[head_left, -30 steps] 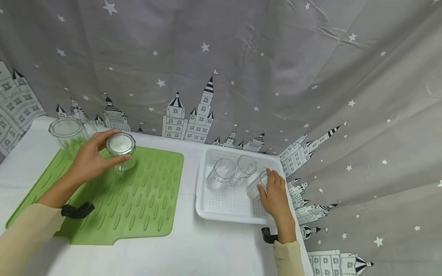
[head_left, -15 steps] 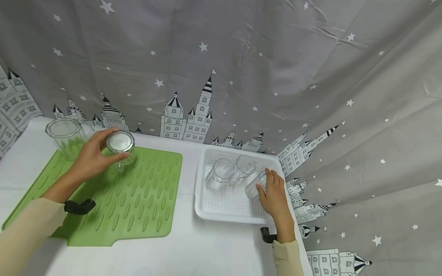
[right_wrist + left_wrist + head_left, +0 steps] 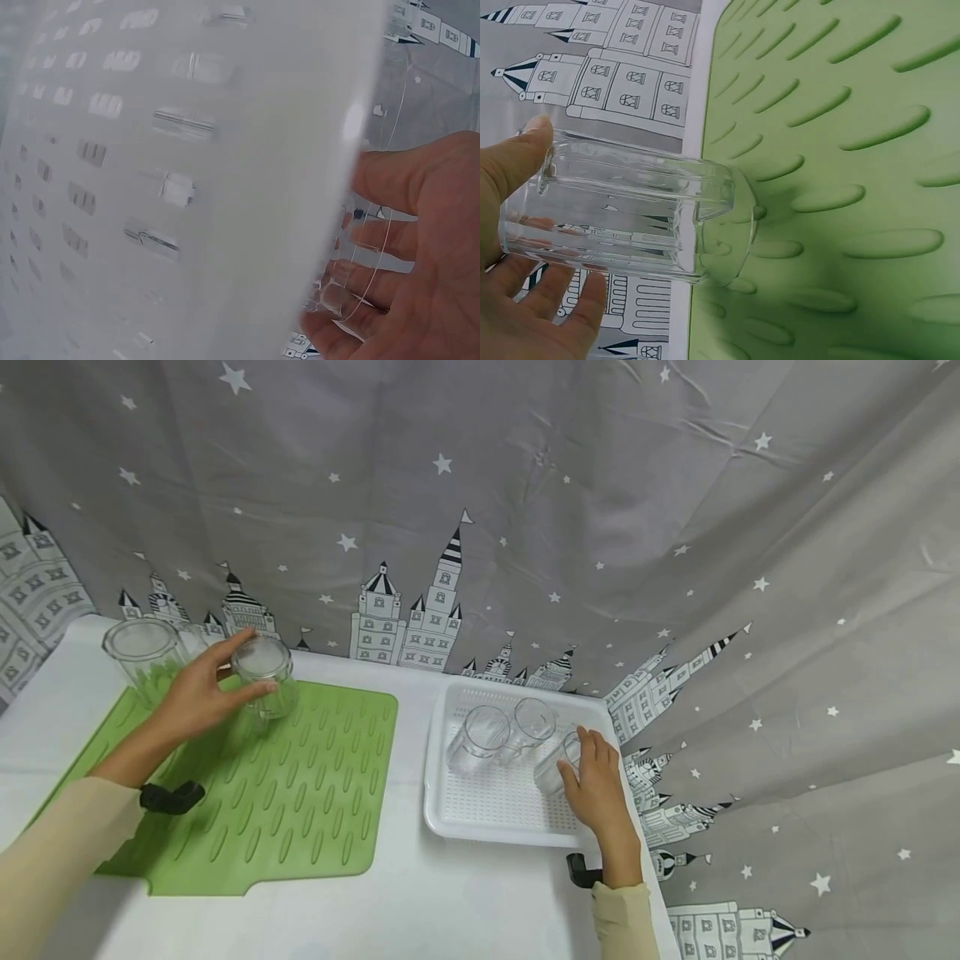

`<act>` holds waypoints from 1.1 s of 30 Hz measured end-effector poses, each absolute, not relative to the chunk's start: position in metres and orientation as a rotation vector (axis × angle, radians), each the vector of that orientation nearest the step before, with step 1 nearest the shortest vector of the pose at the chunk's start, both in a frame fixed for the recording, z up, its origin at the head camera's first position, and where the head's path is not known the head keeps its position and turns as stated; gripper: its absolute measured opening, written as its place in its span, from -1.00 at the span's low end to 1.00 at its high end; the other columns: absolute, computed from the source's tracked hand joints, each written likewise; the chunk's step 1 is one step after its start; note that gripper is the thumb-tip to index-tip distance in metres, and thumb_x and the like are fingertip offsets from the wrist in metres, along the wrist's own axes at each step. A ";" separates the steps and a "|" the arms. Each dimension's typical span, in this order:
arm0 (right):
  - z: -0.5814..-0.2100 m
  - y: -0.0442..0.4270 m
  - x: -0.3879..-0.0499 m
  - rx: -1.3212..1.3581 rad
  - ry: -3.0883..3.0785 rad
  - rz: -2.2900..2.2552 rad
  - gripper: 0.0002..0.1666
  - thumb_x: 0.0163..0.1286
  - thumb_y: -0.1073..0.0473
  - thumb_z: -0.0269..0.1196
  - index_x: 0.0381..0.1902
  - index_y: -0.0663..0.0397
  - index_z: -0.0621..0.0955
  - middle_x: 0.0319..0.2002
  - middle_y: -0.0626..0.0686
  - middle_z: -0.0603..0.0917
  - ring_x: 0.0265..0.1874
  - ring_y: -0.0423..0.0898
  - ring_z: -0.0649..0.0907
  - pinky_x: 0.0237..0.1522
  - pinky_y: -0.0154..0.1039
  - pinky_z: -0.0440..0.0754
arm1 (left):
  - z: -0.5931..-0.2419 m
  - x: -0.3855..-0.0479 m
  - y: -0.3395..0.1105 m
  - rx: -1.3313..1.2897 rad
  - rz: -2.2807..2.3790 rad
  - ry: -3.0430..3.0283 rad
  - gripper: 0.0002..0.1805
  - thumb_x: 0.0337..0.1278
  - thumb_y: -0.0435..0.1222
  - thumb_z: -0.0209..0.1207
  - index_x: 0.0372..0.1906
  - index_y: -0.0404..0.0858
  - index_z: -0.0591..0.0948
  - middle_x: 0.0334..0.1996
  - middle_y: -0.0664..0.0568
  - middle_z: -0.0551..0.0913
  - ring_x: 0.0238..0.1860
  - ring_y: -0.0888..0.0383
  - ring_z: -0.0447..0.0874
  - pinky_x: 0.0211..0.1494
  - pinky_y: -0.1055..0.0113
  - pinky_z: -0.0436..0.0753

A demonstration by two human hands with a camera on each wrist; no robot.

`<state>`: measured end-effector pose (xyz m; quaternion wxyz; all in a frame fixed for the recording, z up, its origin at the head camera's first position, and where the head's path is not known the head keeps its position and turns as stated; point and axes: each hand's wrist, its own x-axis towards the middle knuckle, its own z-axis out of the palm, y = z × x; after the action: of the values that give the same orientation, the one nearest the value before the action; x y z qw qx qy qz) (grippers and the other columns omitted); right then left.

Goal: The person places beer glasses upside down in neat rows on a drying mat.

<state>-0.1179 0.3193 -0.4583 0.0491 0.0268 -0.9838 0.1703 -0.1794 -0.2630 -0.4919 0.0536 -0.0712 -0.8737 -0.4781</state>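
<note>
In the head view my left hand (image 3: 197,689) holds a clear glass mug (image 3: 264,664) near its base, thumb in front and fingers behind. The mug stands upside down at the back of the green ridged mat (image 3: 322,777). The left wrist view shows its rim against the mat, and the hand (image 3: 525,247) around the base of the glass mug (image 3: 622,202). Inside the white perforated tray (image 3: 495,827) my right hand (image 3: 596,781) grips a tilted clear glass (image 3: 551,772). In the right wrist view the tray wall partly hides the fingers (image 3: 382,240) and the glass.
A larger clear glass mug (image 3: 142,643) stands at the mat's back left corner. Two more clear glasses, a left one (image 3: 476,739) and a right one (image 3: 535,722), are in the tray. A grey curtain (image 3: 525,527) printed with castles hangs behind the white table (image 3: 450,902).
The left-hand mug's base has shifted slightly toward the back, and the left hand has moved a little with its fingers loosening. The right hand and the glass in it look unchanged.
</note>
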 end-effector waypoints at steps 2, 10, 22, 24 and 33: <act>-0.459 0.320 -0.118 0.087 -2.990 0.520 -0.17 0.59 0.16 0.26 0.65 0.33 0.23 0.61 0.50 0.23 0.62 0.45 0.20 0.64 0.45 0.29 | -0.492 -0.182 -0.263 -0.214 -1.453 -2.676 0.09 0.37 -0.17 0.45 0.78 0.02 0.01 0.71 -0.38 0.12 0.48 -0.64 0.33 0.60 -0.09 0.52; -0.461 0.320 -0.118 0.091 -2.984 0.509 -0.18 0.59 0.16 0.26 0.65 0.32 0.24 0.60 0.50 0.24 0.62 0.45 0.22 0.63 0.44 0.30 | -0.493 -0.185 -0.265 -0.185 -1.459 -2.721 0.09 0.41 -0.13 0.42 0.79 0.01 -0.04 0.74 -0.35 0.01 0.45 -0.70 0.30 0.41 -0.55 0.43; -0.459 0.320 -0.118 0.108 -2.958 0.513 -0.18 0.58 0.16 0.27 0.64 0.34 0.25 0.58 0.52 0.26 0.60 0.46 0.24 0.61 0.46 0.33 | -0.492 -0.167 -0.269 -0.135 -1.515 -2.572 0.07 0.39 -0.18 0.44 0.78 0.06 0.03 0.75 -0.19 0.12 0.67 -0.29 0.24 0.57 0.63 0.40; -0.459 0.320 -0.118 0.107 -2.951 0.515 -0.19 0.58 0.17 0.27 0.63 0.34 0.25 0.58 0.52 0.26 0.59 0.47 0.24 0.60 0.47 0.33 | -0.492 -0.159 -0.271 -0.119 -1.506 -2.536 0.06 0.38 -0.19 0.44 0.77 0.15 0.05 0.75 -0.12 0.14 0.70 0.12 0.24 0.29 0.98 0.26; -0.458 0.320 -0.117 0.096 -2.980 0.534 -0.16 0.59 0.15 0.28 0.65 0.32 0.23 0.59 0.51 0.24 0.61 0.46 0.22 0.63 0.46 0.29 | -0.512 -0.105 -0.289 -0.021 -1.407 -2.489 0.03 0.29 -0.29 0.49 0.73 0.18 0.19 0.68 0.36 0.24 0.21 0.83 0.26 0.10 1.00 0.32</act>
<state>-0.1170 0.3203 -0.4581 0.0564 0.0316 -0.9823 0.1760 -0.1051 -0.2891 -0.5123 0.1407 -0.0071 -0.8619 -0.4871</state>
